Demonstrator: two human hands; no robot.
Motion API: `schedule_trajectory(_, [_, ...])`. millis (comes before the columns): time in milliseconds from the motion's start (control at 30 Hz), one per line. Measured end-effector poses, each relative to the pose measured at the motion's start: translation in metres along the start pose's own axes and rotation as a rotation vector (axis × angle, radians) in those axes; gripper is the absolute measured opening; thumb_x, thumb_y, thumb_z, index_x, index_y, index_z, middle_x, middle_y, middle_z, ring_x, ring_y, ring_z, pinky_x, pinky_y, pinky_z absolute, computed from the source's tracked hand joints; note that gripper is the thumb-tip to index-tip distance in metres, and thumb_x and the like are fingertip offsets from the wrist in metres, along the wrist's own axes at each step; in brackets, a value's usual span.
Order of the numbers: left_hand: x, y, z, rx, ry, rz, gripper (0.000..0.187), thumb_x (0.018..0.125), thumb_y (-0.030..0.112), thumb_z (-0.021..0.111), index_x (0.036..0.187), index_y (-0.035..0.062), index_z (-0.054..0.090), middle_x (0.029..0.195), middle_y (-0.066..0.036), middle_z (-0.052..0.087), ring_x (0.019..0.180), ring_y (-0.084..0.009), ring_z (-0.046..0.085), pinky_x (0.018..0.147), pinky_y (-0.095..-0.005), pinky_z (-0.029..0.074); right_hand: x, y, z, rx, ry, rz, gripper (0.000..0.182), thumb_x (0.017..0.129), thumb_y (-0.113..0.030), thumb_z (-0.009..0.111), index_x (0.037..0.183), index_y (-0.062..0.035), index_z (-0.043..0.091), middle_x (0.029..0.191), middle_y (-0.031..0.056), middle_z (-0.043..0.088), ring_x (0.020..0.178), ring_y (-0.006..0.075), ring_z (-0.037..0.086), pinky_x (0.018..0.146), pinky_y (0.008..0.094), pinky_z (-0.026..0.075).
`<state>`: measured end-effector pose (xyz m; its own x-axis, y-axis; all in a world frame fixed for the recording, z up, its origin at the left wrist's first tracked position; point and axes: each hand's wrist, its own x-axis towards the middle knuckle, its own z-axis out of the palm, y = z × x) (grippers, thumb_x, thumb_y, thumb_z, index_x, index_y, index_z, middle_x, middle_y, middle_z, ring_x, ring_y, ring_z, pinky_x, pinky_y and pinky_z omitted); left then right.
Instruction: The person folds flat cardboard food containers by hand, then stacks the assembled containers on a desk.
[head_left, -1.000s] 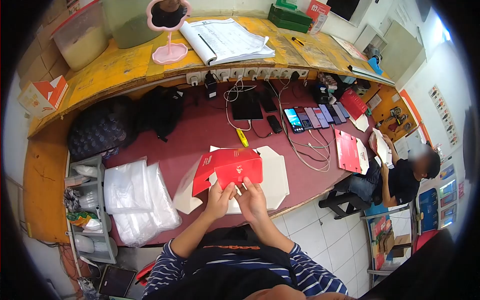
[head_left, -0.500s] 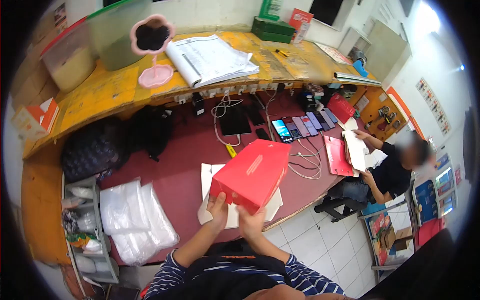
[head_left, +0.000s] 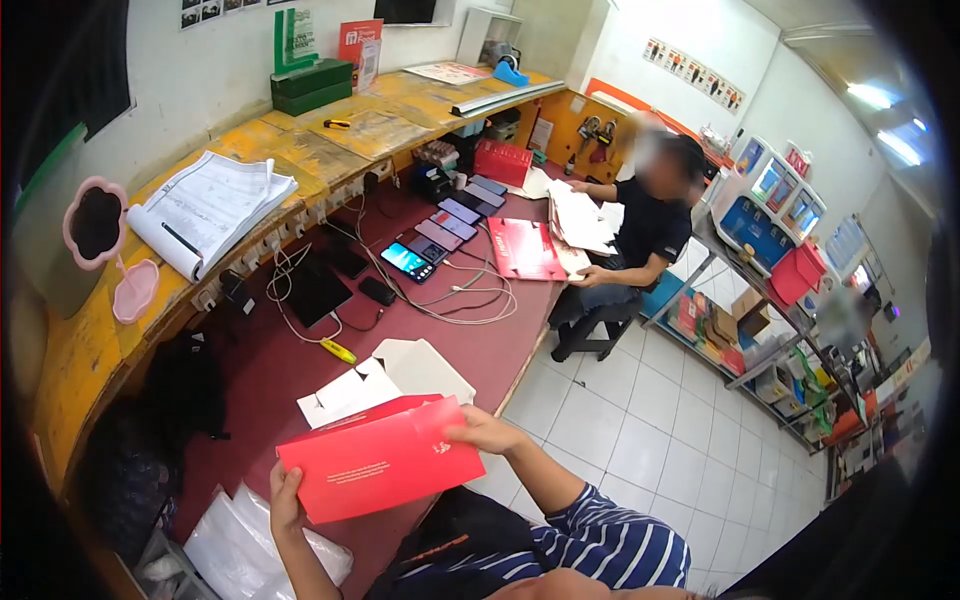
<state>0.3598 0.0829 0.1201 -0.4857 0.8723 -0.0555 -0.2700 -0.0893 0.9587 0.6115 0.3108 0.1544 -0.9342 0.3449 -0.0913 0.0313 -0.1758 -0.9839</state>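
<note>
A red cardboard box [head_left: 385,462] with small pale print is held up over the table's front edge. My left hand [head_left: 285,495] grips its left end, thumb on the printed face. At the upper right corner, my right hand [head_left: 487,432] holds the box with the fingers partly hidden behind it. Behind the box, white unfolded cardboard pieces [head_left: 420,370] lie on the dark red table [head_left: 270,400]. A yellow marker [head_left: 338,351] rests just beyond them.
Several phones [head_left: 408,262] and white cables [head_left: 500,300] lie farther back. A seated co-worker [head_left: 650,220] holds white cardboard beside a red sheet [head_left: 525,250]. Plastic bags [head_left: 235,545] are at lower left. A yellow shelf [head_left: 330,150] carries papers [head_left: 205,210] and a pink mirror [head_left: 135,290].
The view has swung right. The red box has been turned, its long printed face now toward me, and my right hand has moved from its lower edge to its right end.
</note>
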Motion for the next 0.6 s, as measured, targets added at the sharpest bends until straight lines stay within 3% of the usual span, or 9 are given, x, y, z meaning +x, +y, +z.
schedule_trajectory(67, [-0.006, 0.007, 0.012, -0.043, -0.004, 0.087, 0.062, 0.078, 0.050, 0.051, 0.117, 0.0037, 0.041, 0.114, -0.011, 0.049, 0.103, -0.0241, 0.049, 0.087, -0.0372, 0.040, 0.003, -0.025, 0.034, 0.079, 0.020, -0.067, 0.035, 0.086, -0.027, 0.051, 0.108, 0.0000, 0.050, 0.097, 0.0051, 0.057, 0.087, 0.0101, 0.054, 0.077, 0.0253, 0.044])
schedule_trajectory(133, [-0.018, 0.033, 0.059, -0.651, -0.216, 0.124, 0.070, 0.075, 0.060, 0.047, 0.119, 0.0053, 0.040, 0.115, -0.011, 0.048, 0.104, -0.0248, 0.047, 0.084, -0.0374, 0.041, 0.005, -0.018, 0.050, 0.541, 0.251, -0.066, 0.030, 0.086, -0.024, 0.051, 0.103, 0.0001, 0.052, 0.094, 0.0043, 0.058, 0.082, 0.0091, 0.056, 0.073, 0.0244, 0.046])
schedule_trajectory(167, [-0.012, -0.041, 0.016, -0.363, -0.377, 0.209, 0.054, 0.085, 0.050, 0.037, 0.118, 0.0068, 0.040, 0.113, -0.009, 0.048, 0.102, -0.0177, 0.046, 0.072, -0.0388, 0.046, 0.009, -0.025, 0.069, 0.584, 0.384, -0.097, 0.026, 0.085, -0.021, 0.053, 0.100, 0.0003, 0.053, 0.092, 0.0041, 0.059, 0.078, 0.0077, 0.056, 0.070, 0.0233, 0.046])
schedule_trajectory(267, [-0.023, -0.016, 0.082, 0.162, -0.159, 0.163, 0.048, 0.088, 0.047, 0.026, 0.117, 0.0113, 0.041, 0.097, -0.007, 0.052, 0.078, -0.0153, 0.051, 0.057, -0.0352, 0.045, 0.015, -0.009, 0.100, 0.600, 0.487, -0.301, 0.025, 0.084, -0.018, 0.054, 0.100, 0.0010, 0.053, 0.093, 0.0047, 0.058, 0.079, 0.0083, 0.056, 0.072, 0.0241, 0.046])
schedule_trajectory(333, [-0.022, 0.000, 0.101, -1.344, -0.836, -0.052, 0.039, 0.090, 0.040, 0.030, 0.117, 0.0127, 0.041, 0.083, -0.004, 0.051, 0.056, -0.0116, 0.044, 0.048, -0.0273, 0.037, 0.021, -0.005, 0.113, 0.663, 0.556, -0.427, 0.025, 0.082, -0.016, 0.057, 0.100, 0.0008, 0.053, 0.091, 0.0046, 0.059, 0.079, 0.0098, 0.056, 0.073, 0.0244, 0.045])
schedule_trajectory(467, [-0.014, -0.010, 0.108, -1.460, -0.617, 0.007, 0.036, 0.090, 0.034, 0.031, 0.117, 0.0119, 0.038, 0.078, -0.003, 0.049, 0.048, -0.0094, 0.039, 0.046, -0.0239, 0.034, 0.022, -0.006, 0.131, 0.552, 0.877, -0.583, 0.025, 0.079, -0.014, 0.062, 0.098, 0.0006, 0.053, 0.089, 0.0051, 0.059, 0.081, 0.0119, 0.055, 0.073, 0.0245, 0.044])
schedule_trajectory(533, [-0.014, -0.007, 0.121, -0.365, -0.055, 0.186, 0.032, 0.090, 0.025, 0.036, 0.118, 0.0094, 0.036, 0.082, -0.005, 0.050, 0.052, -0.0092, 0.042, 0.045, -0.0217, 0.034, 0.016, -0.005, 0.135, 0.156, 0.980, -0.415, 0.026, 0.079, -0.013, 0.061, 0.098, 0.0009, 0.053, 0.092, 0.0060, 0.058, 0.083, 0.0113, 0.054, 0.072, 0.0247, 0.044])
schedule_trajectory(567, [-0.015, -0.004, 0.136, -0.069, -0.053, 0.508, 0.030, 0.088, 0.026, 0.040, 0.109, 0.0057, 0.040, 0.081, -0.002, 0.048, 0.054, -0.0078, 0.042, 0.044, -0.0192, 0.030, 0.012, -0.006, 0.141, 0.023, 0.955, -0.423, 0.026, 0.079, -0.012, 0.061, 0.100, 0.0012, 0.052, 0.094, 0.0065, 0.058, 0.085, 0.0107, 0.054, 0.071, 0.0257, 0.044])
schedule_trajectory(600, [-0.014, -0.002, 0.137, -0.070, -0.047, 0.499, 0.030, 0.088, 0.026, 0.040, 0.109, 0.0057, 0.040, 0.081, -0.002, 0.048, 0.054, -0.0078, 0.042, 0.044, -0.0192, 0.030, 0.013, -0.003, 0.143, 0.023, 0.955, -0.412, 0.026, 0.079, -0.012, 0.061, 0.100, 0.0012, 0.052, 0.094, 0.0065, 0.058, 0.085, 0.0107, 0.054, 0.071, 0.0257, 0.044])
